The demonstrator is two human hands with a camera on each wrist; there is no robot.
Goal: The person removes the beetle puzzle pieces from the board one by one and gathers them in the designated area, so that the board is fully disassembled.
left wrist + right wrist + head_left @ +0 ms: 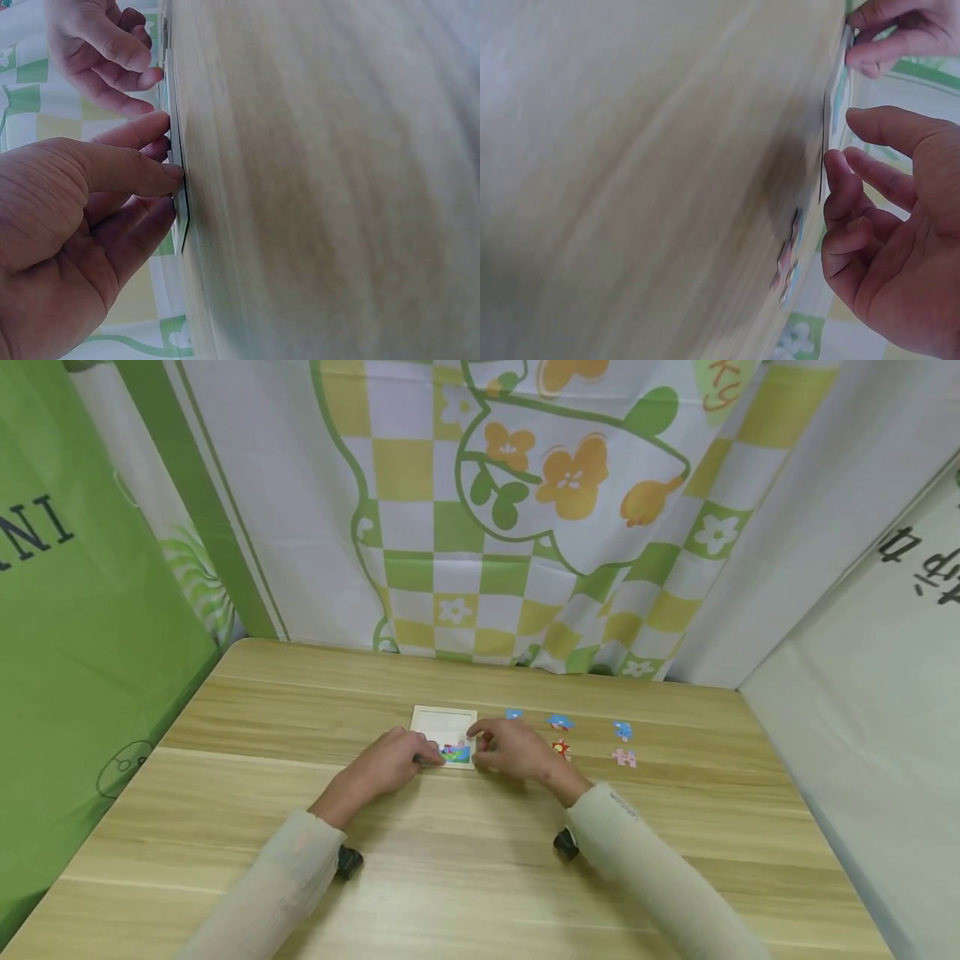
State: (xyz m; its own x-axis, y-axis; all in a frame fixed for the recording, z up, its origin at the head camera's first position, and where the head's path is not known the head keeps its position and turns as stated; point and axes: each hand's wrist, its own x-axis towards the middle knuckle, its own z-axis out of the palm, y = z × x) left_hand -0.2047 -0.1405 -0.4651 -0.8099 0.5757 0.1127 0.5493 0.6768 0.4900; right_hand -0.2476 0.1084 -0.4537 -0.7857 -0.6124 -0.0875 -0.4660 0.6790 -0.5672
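Observation:
A small square wooden puzzle frame point(444, 708) lies on the table, with colourful joined puzzle pieces point(456, 754) along its near side and a pale bare base above them. My left hand point(390, 760) holds the frame's near left corner, thumb and fingers at its edge in the left wrist view. At the right edge is my right hand point(516, 748), its index finger reaching over the frame. In the right wrist view the right thumb stands apart from the loosely bent fingers point(840, 180), and nothing shows between them.
Loose pieces lie right of the frame on the wooden table point(465, 860): a blue piece point(560, 722), a red piece point(561, 748), a pink piece point(624, 757) and others. A patterned curtain point(480, 527) hangs behind the far edge, with a green cloth point(97, 635) at left.

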